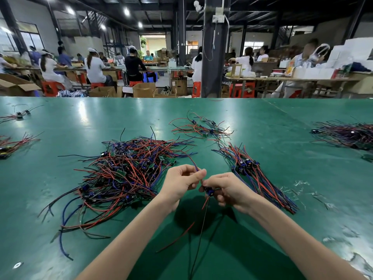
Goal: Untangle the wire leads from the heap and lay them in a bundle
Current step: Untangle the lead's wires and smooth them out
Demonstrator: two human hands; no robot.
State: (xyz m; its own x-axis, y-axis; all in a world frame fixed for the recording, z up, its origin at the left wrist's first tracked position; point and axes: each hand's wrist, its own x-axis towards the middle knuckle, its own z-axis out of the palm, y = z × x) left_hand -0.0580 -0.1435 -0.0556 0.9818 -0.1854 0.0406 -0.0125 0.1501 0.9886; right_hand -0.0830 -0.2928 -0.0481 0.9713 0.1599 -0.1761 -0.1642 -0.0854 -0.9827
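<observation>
A tangled heap [125, 174] of red, blue and black wire leads with small green boards lies left of centre on the green table [262, 122]. To the right lies a laid-out bundle [254, 172] of leads, its wires running parallel. My left hand [181, 182] pinches a blue and red wire that runs back up toward the heap. My right hand [226, 188] grips one wire lead [209, 191] by its small blue component; its red and black wires hang down toward me. Both hands meet just above the table in front of me.
A smaller loose group of leads [201, 128] lies farther back. Another pile [347, 136] sits at the right edge, with more leads [14, 144] at the left edge. Scuffed patches mark the table at right. Beyond the far edge, people sit working at benches.
</observation>
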